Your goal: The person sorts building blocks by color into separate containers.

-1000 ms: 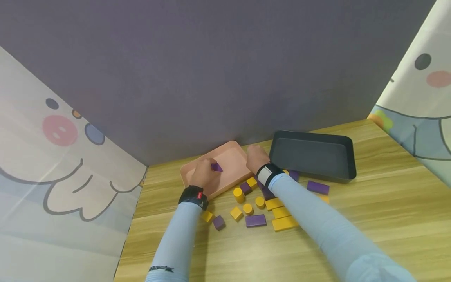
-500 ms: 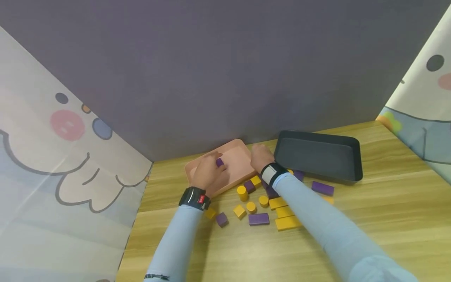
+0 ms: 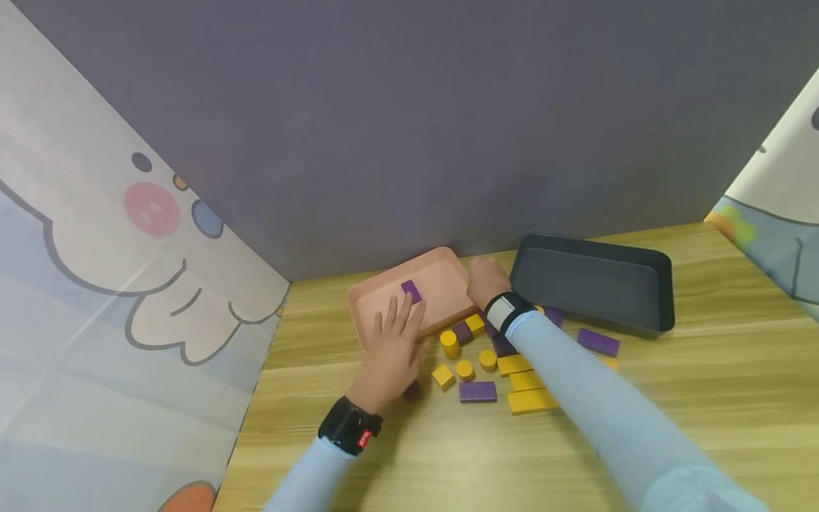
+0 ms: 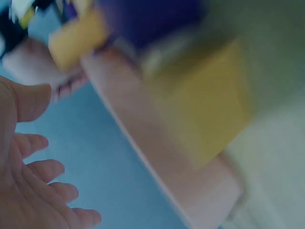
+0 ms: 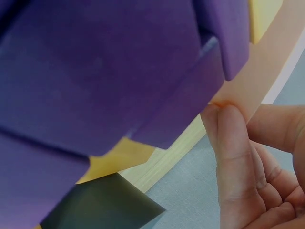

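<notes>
In the head view a pink tray (image 3: 443, 290) stands near the back wall, with one purple block (image 3: 411, 291) lying on its floor. Fingers spread and straight, my left hand (image 3: 390, 354) hovers over the tray's near left side and holds nothing. The left wrist view shows the same palm with its fingers apart, beside blurred yellow (image 4: 205, 105) and purple blocks. At the tray's right end my right hand (image 3: 488, 279) pinches the rim; the right wrist view shows thumb and finger on the pink wall (image 5: 259, 71), partly behind purple blocks.
A dark grey tray (image 3: 595, 284) stands right of my right hand. Several yellow and purple blocks lie in front of both trays, among them a yellow cylinder (image 3: 450, 344), a purple bar (image 3: 477, 392) and yellow planks (image 3: 532, 401). My right forearm covers some.
My left hand has let go of the purple block, leaving it in the pink tray, and has drawn back toward me with fingers spreading. My right hand stays at the rim. The view has shifted slightly.
</notes>
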The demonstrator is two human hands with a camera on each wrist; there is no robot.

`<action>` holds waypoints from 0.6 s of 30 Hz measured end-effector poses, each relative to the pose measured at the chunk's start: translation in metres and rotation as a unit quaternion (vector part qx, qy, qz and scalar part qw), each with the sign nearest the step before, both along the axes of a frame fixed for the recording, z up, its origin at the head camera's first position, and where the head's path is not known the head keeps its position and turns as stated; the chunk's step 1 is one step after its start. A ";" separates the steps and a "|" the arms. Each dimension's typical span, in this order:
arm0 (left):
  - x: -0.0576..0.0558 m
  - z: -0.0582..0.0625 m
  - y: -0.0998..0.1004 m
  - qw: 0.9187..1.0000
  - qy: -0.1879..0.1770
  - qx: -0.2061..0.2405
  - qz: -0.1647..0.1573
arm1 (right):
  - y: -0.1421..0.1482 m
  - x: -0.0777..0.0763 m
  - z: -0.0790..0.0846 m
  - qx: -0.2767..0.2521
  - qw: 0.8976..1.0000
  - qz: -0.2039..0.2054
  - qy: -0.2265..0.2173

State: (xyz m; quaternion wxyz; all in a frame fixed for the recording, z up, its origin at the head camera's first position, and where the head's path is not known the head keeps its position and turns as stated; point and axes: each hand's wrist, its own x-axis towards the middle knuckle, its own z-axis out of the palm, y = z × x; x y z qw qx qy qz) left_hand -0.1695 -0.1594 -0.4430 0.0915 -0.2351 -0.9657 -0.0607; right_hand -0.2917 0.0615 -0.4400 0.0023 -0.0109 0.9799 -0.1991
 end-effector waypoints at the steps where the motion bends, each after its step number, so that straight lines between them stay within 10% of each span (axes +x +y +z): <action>1: 0.008 -0.006 0.000 1.000 0.006 -0.014 -0.006 | 0.001 0.000 0.000 -0.002 1.000 0.001 0.001; 8: 0.046 -0.028 -0.005 0.993 0.023 -0.112 -0.034 | 0.002 -0.001 0.001 -0.014 1.000 -0.002 -0.004; 18: 0.063 -0.030 -0.007 0.987 0.002 -0.149 -0.053 | 0.002 -0.001 -0.001 -0.014 1.000 -0.002 -0.003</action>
